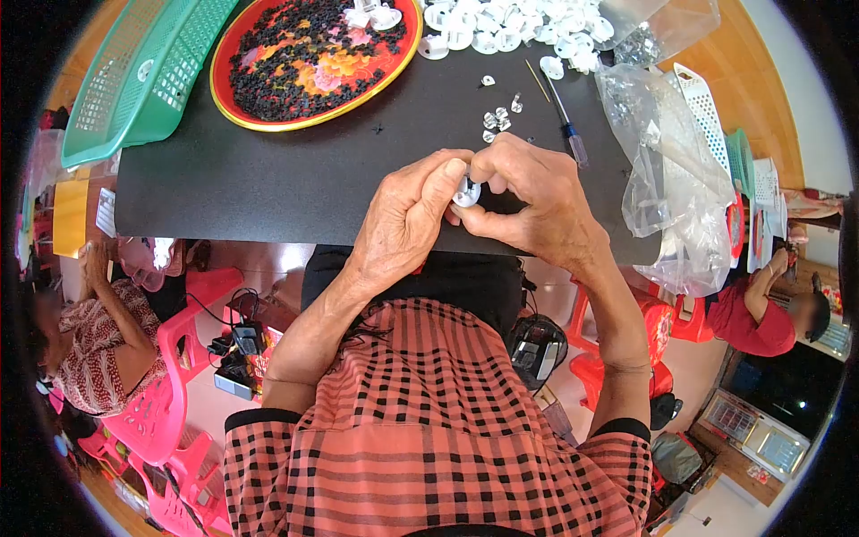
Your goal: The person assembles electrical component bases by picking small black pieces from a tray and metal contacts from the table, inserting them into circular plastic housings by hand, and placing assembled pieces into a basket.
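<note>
Close to the table's front edge, my left hand (413, 208) and my right hand (530, 199) meet around a small round white plastic part (466, 191). The left thumb and fingers pinch it from the left, while the right fingers and thumb close on it from the other side. My fingers hide much of the part, and I cannot make out whether a smaller piece is between the right fingertips. Beyond my hands lie several small metal pieces (501, 118). A screwdriver (574, 143) with a clear bluish handle lies to their right, beside a thin stick (539, 80).
A red tray (217, 89) holds many small black pieces and a few white parts. Left of it stands a green basket (134, 98). White plastic parts (501, 31) are heaped at the back. Clear plastic bags (653, 170) lie on the right. Other people sit at both sides.
</note>
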Action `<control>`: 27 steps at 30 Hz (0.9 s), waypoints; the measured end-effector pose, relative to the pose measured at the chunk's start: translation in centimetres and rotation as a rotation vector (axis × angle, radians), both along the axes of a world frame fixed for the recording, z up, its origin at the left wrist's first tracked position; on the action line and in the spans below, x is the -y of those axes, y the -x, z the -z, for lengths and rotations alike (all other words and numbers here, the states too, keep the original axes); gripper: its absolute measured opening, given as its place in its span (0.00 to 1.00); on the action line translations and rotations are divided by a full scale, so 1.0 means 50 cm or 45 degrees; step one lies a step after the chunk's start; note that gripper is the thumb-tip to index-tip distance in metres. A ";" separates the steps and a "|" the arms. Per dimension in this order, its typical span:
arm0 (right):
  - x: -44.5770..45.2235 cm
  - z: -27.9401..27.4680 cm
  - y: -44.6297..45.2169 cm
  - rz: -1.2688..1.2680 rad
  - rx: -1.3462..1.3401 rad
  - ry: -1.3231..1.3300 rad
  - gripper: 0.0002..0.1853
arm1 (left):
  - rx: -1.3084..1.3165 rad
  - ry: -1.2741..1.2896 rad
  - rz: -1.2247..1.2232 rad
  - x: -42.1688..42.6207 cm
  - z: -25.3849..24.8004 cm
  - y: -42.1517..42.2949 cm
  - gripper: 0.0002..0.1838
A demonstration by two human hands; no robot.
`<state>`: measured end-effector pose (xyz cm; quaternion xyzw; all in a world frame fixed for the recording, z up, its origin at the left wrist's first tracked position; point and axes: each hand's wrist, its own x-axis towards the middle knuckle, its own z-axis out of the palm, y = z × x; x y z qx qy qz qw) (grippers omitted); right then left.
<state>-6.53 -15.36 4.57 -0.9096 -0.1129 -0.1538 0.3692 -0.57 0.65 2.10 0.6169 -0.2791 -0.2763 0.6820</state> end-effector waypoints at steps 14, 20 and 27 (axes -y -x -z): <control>0.008 0.005 -0.014 -0.054 0.010 0.020 0.17 | -0.069 0.062 -0.031 -0.003 0.008 0.000 0.21; -0.004 0.030 -0.003 0.078 0.080 -0.136 0.19 | -0.257 0.129 -0.068 -0.002 0.012 -0.006 0.21; -0.003 0.051 -0.008 0.046 0.446 0.081 0.22 | -0.432 0.265 -0.057 0.004 0.025 -0.007 0.22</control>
